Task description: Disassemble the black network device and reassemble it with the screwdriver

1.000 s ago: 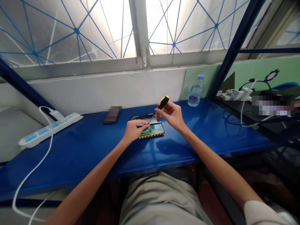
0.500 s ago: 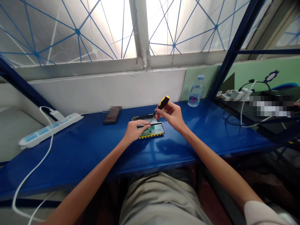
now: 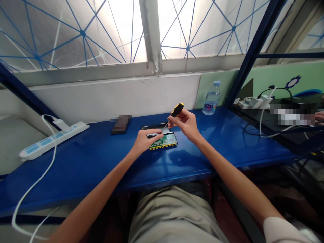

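Observation:
A screwdriver (image 3: 177, 110) with a black and yellow handle is held in the fingers of my right hand (image 3: 186, 124), its shaft slanting down to the left. The shaft's lower end meets the fingertips of my left hand (image 3: 145, 140), and its tip is hidden there. Thumb and fingers of my left hand are pinched together over a green circuit board (image 3: 168, 139) with a yellow front edge; what they grip is too small to make out. Behind the board lies a dark, flat panel (image 3: 158, 127), partly covered by my hands.
On the blue table (image 3: 101, 158) a blurred dark object (image 3: 122, 124) and a white power strip (image 3: 54, 140) with a cable lie to the left. A water bottle (image 3: 211, 98) stands at the back right. Beyond are chargers (image 3: 260, 101), cables and another person's hand (image 3: 319, 117).
My left fingertips have shifted slightly to the right along the screwdriver shaft. The other person's hand at the right edge shows more. The board stays in place.

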Demonstrator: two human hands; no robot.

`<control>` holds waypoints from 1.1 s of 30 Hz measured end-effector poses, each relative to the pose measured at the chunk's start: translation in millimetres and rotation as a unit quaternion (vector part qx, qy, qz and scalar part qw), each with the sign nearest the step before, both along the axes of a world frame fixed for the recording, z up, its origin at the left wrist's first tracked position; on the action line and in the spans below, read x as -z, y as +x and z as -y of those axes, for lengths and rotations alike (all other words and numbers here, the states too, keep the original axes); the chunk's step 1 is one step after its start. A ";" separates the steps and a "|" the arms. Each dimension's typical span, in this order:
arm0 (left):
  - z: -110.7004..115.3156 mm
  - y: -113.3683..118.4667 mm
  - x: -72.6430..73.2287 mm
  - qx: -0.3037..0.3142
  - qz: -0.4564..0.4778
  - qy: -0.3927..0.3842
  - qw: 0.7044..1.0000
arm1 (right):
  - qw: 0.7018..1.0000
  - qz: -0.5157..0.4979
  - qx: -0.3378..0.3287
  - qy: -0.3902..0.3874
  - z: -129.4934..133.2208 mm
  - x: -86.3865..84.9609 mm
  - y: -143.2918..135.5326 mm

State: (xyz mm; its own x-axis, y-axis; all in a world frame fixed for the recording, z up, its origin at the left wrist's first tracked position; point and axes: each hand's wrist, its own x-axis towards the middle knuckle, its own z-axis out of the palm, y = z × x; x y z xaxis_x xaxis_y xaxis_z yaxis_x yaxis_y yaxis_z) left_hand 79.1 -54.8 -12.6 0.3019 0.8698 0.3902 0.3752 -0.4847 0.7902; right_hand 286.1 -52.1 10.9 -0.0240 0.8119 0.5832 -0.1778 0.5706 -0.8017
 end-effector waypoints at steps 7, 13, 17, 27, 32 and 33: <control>0.8 0.6 -2.0 0.014 -0.023 0.037 0.999 | 0.987 0.096 0.122 0.037 -1.3 3.6 5.0; -3.3 -0.6 7.6 0.053 -0.104 0.114 0.987 | 0.960 0.189 0.192 0.073 -5.7 8.2 8.4; -5.2 -1.8 13.8 0.069 -0.201 0.171 0.962 | 0.950 0.215 0.208 0.086 -8.8 10.9 9.4; -4.4 -3.0 15.4 0.056 -0.268 0.198 0.941 | 0.946 0.239 0.203 0.082 -10.2 16.2 6.6; -5.0 -3.9 15.8 0.057 -0.273 0.192 0.941 | 0.946 0.240 0.203 0.082 -10.5 16.3 6.6; -5.1 -4.1 15.8 0.057 -0.273 0.191 0.941 | 0.945 0.241 0.203 0.082 -10.5 16.2 6.6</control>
